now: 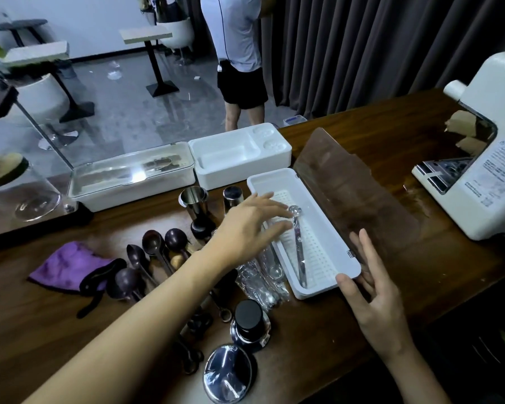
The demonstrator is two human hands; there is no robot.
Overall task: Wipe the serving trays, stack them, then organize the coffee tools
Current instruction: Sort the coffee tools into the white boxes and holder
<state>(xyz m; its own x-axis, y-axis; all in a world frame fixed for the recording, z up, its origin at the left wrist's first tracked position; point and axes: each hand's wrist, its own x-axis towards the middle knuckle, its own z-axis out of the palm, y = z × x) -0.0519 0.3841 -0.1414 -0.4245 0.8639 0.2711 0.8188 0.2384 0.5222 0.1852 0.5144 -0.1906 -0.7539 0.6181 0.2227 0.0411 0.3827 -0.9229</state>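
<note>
Nearest me, a round steel piece in plastic wrap and a dark-topped tamper are waiting on the tabletop, not yet put away. My right grip is released, thumb resting on the near corner of the white organizer box and fingers lying straight along its side, steadying it. Just left of the box, a bundle of plastic-wrapped spoons is lying against its wall.

Inside the box, one long steel spoon is lying on the perforated floor, so I am judging the sorting as barely begun. My left grip is hovering over it, released with fingers spread; I cannot tell whether the fingertips are touching the spoon. The box's brown see-through lid is standing open on the far side.

Most coffee tools are sitting loose to the left: dark scoops, a black clip beside the purple cloth, then two steel cups. I am seeing no stacked serving trays, so I cannot say whether that part is done.

Farther back, a clear-lidded box is sitting closed beside a white moulded tray. A white machine is standing at the right, well apart. The crowded tools are hemming my left arm's path; the wrapped bundle could snag. A person is standing beyond the tabletop.
</note>
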